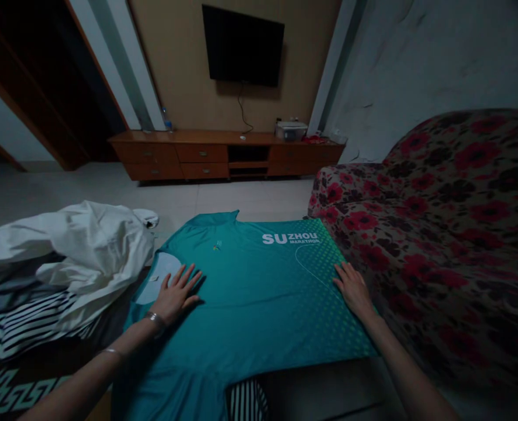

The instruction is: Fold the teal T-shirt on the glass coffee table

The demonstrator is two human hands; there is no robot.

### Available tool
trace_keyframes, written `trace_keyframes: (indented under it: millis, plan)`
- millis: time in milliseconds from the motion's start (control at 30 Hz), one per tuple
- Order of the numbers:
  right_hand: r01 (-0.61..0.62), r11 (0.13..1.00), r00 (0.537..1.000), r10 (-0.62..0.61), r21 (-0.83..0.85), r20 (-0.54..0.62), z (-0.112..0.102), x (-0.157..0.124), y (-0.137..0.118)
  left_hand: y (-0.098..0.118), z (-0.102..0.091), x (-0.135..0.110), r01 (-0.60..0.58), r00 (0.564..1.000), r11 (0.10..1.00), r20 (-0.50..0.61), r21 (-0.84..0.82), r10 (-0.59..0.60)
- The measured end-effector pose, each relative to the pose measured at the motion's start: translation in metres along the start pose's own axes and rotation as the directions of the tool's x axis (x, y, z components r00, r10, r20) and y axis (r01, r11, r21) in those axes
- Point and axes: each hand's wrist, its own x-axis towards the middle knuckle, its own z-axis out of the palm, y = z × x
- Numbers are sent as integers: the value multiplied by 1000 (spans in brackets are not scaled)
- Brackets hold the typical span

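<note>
A teal T-shirt (241, 292) with white "SUZHOU MARATHON" lettering lies spread out in front of me, its neck opening toward the left and its hem toward the right. My left hand (175, 295) rests on the shirt near the pale inner neck panel, fingers spread. Near the dotted green hem edge, my right hand (353, 286) lies flat on the fabric with its fingers stretched out. Neither hand grips the cloth. Part of a black-and-white striped cloth (247, 402) shows below the shirt's near edge.
A heap of clothes with a white garment (96, 251) and a striped garment (31, 321) lies at left. A floral sofa (417, 234) borders the right side. Beyond the floor stands a low wooden cabinet (201, 155), below a wall-mounted television (244, 47).
</note>
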Motion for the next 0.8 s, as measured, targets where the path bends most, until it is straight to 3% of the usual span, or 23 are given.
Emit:
trace_keyframes:
  millis: [100, 200, 367, 500, 633, 700, 800]
  plan:
    - [108, 993, 994, -109, 37, 24, -9, -38, -12, 10, 0, -38, -181, 983, 983, -38, -12, 181]
    - [61, 997, 998, -62, 42, 23, -12, -75, 0, 11, 9, -78, -284, 958, 959, -43, -19, 283]
    - [-101, 994, 994, 98, -49, -57, -16, -111, 31, 8, 16, -129, -296, 952, 955, -79, 2, 295]
    - [-103, 993, 990, 97, -58, -100, -24, -135, 29, 15, 10, -170, -373, 922, 927, -96, 34, 375]
    - [-219, 973, 961, 203, -70, -189, -47, -163, 35, 12, -3, -222, -343, 929, 938, -129, 56, 348]
    - [-188, 981, 965, 177, -42, -194, -59, -181, 44, 7, -12, -252, -318, 939, 946, -118, 60, 323]
    - [-4, 999, 994, 9, 40, -105, -66, -212, 54, 5, -22, -290, -287, 950, 955, -103, 79, 294]
